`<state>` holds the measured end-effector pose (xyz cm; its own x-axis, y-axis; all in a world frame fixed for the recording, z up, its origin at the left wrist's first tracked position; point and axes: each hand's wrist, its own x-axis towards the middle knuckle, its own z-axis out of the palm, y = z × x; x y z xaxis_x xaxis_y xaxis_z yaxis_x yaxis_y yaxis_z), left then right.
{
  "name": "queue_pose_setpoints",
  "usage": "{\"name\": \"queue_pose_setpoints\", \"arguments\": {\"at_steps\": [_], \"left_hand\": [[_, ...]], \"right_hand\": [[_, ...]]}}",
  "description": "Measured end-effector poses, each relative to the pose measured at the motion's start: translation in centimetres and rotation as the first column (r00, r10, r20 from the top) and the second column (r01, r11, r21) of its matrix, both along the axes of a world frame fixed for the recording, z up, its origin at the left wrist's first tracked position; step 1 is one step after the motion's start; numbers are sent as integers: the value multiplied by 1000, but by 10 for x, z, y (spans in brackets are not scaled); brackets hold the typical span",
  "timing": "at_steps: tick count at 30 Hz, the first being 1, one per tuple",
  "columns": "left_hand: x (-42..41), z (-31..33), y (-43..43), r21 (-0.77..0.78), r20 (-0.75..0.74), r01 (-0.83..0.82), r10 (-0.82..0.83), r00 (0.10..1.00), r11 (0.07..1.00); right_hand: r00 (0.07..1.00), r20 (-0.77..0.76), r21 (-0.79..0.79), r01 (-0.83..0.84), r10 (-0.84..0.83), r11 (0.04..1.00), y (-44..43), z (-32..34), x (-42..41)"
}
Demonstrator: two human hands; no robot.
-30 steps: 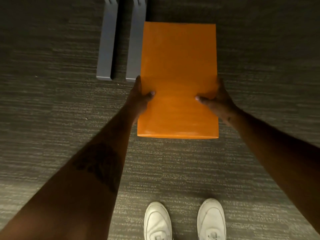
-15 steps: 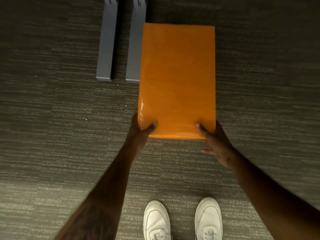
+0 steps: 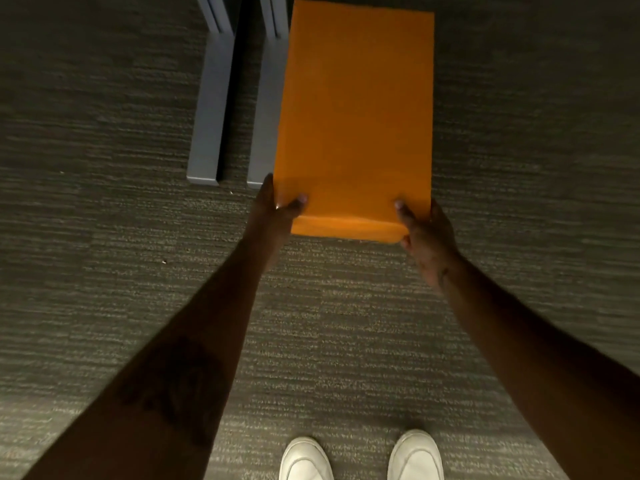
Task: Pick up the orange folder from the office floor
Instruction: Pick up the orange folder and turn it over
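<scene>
The orange folder [image 3: 355, 116] looks like smooth card or paper, mostly matt, with a faint sheen along its near edge at 6 o'clock. The carpet [image 3: 104, 254] is a rough, low-pile textile with fine ribbed streaks of grey, dull all over. At 11 o'clock, the two grey furniture legs [image 3: 211, 98] appear as smooth painted metal with a flat satin finish, though the material cannot be told for sure. At 6 o'clock, the white shoes [image 3: 360, 459] have a smooth, leather-like upper, slightly glossy
</scene>
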<state>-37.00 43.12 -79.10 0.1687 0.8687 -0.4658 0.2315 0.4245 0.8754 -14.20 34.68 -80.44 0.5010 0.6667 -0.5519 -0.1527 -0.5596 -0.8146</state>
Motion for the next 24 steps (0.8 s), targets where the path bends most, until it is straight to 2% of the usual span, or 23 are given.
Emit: {"name": "queue_pose_setpoints", "arguments": {"at_steps": [6, 9, 13, 17, 20, 22, 24], "left_hand": [[10, -5, 52, -12, -21, 0, 0, 1000, 1000], [9, -9, 67, 12, -80, 33, -32, 996, 999], [11, -16, 76, 17, -168, 60, -56, 984, 998], [6, -34, 84, 12, -176, 33, -30, 984, 999], [8, -27, 76, 38, -199, -7, 14, 980, 999], [8, -21, 62, 38, -270, -45, 54, 961, 998], [7, -11, 41, 28, -340, -39, 46, 939, 999]], "right_hand": [[999, -6, -6, 32, -32, 999, 53, -4, 8], [999, -9, -11, 43, -43, 999, 68, -9, 4], [998, 66, -9, -3, 4, 1000, 73, -13, 3], [996, 89, -9, -24, 25, 1000, 75, -12, 5], [995, 85, -38, -48, 51, 998, 73, -9, 7], [994, 84, -73, -64, 71, 995, 69, -6, 7], [982, 151, -139, -90, 111, 986, 58, -1, 7]]}}
